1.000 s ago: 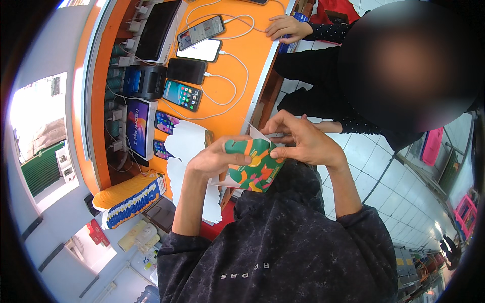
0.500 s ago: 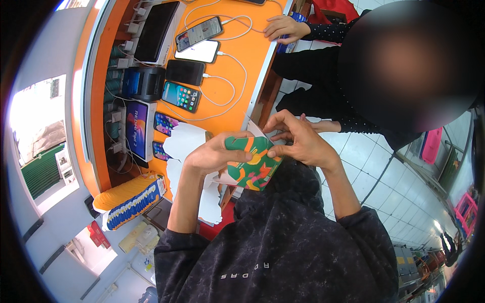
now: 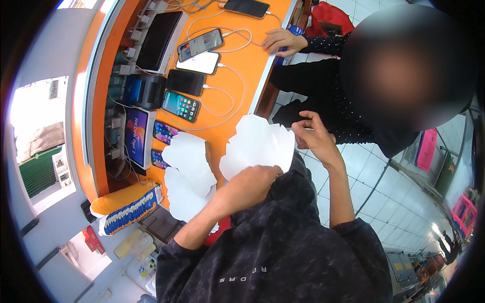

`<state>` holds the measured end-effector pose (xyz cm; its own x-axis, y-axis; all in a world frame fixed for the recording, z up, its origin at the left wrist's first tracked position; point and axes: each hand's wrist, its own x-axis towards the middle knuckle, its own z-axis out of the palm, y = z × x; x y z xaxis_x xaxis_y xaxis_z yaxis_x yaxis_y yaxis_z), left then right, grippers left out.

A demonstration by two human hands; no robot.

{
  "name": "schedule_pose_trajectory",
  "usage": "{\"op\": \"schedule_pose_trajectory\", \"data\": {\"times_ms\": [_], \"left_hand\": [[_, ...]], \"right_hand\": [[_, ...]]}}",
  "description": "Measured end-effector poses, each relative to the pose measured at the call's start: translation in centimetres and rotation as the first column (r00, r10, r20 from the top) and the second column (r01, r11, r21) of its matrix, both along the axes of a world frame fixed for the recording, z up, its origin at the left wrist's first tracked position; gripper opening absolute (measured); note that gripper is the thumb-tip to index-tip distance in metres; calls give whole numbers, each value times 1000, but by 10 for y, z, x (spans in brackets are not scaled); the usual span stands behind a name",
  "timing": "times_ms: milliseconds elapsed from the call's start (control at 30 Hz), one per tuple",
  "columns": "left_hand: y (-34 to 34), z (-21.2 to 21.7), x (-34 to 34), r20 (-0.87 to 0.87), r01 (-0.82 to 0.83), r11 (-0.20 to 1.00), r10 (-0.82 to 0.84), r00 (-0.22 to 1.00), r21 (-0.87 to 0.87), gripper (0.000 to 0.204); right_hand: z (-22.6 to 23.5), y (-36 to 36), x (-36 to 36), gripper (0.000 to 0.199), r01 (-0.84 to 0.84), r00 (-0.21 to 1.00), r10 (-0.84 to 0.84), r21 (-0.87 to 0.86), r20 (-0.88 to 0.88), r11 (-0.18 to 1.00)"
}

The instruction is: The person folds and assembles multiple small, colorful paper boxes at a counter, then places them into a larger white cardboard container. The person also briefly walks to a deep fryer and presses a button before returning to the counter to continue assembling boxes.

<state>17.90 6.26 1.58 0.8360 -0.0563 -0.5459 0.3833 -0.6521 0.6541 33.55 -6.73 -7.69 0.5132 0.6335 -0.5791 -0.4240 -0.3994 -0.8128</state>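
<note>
My left hand point(image 3: 251, 186) is closed on the lower edge of a white cardboard cutout point(image 3: 258, 141) with a scalloped outline. The cutout's plain side faces up, tilted over the table's near edge and my lap. Beside its right edge is my right hand point(image 3: 321, 144), with its fingers bent and apart. Its fingertips are very close to the cardboard; whether they touch it I cannot tell. More white scalloped cutouts point(image 3: 189, 156) lie to the left of my left hand, partly covering two small phone-like pieces point(image 3: 164, 132).
Several phones point(image 3: 181, 105) with white charging cables lie on the orange table point(image 3: 230, 96). Boxed tablets point(image 3: 137, 134) and a black device point(image 3: 144, 91) line its left side. A row of yellow and blue packs point(image 3: 132, 207) stands at lower left. Another person's hand point(image 3: 284, 41) rests on the far right edge.
The cutout has been turned from its green printed side to its white side. My left hand has moved down and right to its lower edge; my right hand has drawn slightly right.
</note>
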Motion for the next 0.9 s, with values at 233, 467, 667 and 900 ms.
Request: {"op": "schedule_pose_trajectory", "data": {"times_ms": [233, 467, 667, 900], "left_hand": [[-22, -2, -10, -9, 256, 944, -260, 966, 208, 36], [-2, 7, -30, 502, -287, 958, 261, 825, -27, 45], [69, -56, -19, 168, -725, 651, 758, 630, -222, 65], [58, -65, 2, -172, -620, 546, 657, 734, -563, 81]], "right_hand": [[-32, 6, 3, 61, -59, 988, 44, -98, -147, 993], [-47, 3, 0, 62, 70, 996, -73, -60, -59, 996], [-47, 8, 9, 58, 66, 995, -68, -30, -78, 997], [-52, 21, 17, 51, 28, 1000, -28, -46, 13, 999]]}}
